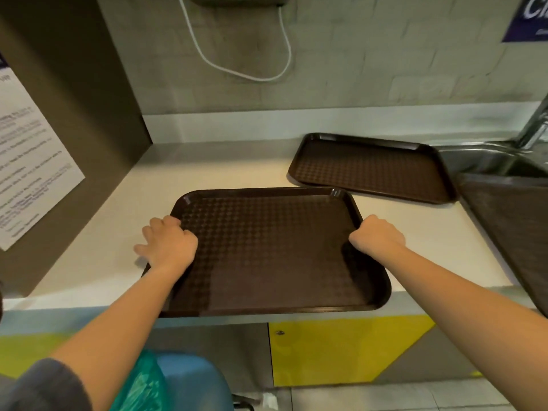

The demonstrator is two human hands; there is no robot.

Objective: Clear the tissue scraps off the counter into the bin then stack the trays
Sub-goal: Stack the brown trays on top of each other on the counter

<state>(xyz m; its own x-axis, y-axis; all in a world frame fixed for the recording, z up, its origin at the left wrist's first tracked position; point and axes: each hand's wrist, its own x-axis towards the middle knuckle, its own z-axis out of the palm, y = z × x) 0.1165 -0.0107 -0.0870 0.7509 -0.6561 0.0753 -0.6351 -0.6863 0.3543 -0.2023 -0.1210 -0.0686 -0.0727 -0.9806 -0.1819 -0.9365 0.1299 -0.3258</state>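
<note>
On the pale, smooth counter (pixel 124 232) in front of me lies the nearest dark brown plastic tray (pixel 267 250), a rounded rectangle with a raised rim and a woven, dimpled floor; its front edge overhangs the counter lip slightly; my left hand (pixel 169 244) is curled over its left rim and my right hand (pixel 378 237) is closed on its right rim, so both sets of fingers are wrapped tight on the tray's 2 long sides, with the little finger of the left splayed out onto the counter; I see no tissue scraps on the surface, so I judge the clearing done and the stacking in hand. A 2nd matching brown tray (pixel 373 167) sits flat further back and to the right, just beside the steel sink (pixel 486 158); a 3rd dark textured tray (pixel 510 221) juts in tilted at the right edge, though how it rests I cannot tell. These trays should be stiff, light and rather slick on the smooth rim, while the dimpled floor gives grip; holding opposite rims at mid-length keeps it level; the nesting rims ought to let 1 drop squarely into another. Below, a blue bin with a green liner (pixel 166 384) stands at my left.
</note>
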